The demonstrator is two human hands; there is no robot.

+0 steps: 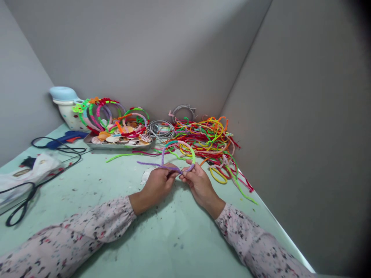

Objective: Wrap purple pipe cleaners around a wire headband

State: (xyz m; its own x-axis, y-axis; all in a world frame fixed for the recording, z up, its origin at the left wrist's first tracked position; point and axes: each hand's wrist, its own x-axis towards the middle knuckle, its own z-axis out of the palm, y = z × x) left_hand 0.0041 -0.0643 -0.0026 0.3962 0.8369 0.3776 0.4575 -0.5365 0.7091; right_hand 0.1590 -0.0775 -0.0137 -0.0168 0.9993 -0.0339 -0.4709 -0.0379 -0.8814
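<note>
Between my hands stands a ring wrapped in pipe cleaners point(193, 153), with teal, pink, green and purple stretches. A loose purple pipe cleaner end point(147, 164) sticks out to the left. My left hand point(159, 183) pinches the purple pipe cleaner at the lower left of the ring. My right hand point(199, 183) grips the ring's lower right, thumb and fingers closed on it. The fingertips of both hands nearly meet at the bottom of the ring, where purple strands cross. Exactly how the strands wind there is partly hidden by the fingers.
A metal tray point(118, 146) holds shells and several finished-looking colourful rings. Behind my hands lies a heap of pipe cleaners point(203, 135), beside coiled grey wire point(161, 129). At left are a blue glue gun point(65, 139), black cable point(34, 186), white plastic bag point(43, 168) and blue-lidded container point(68, 110).
</note>
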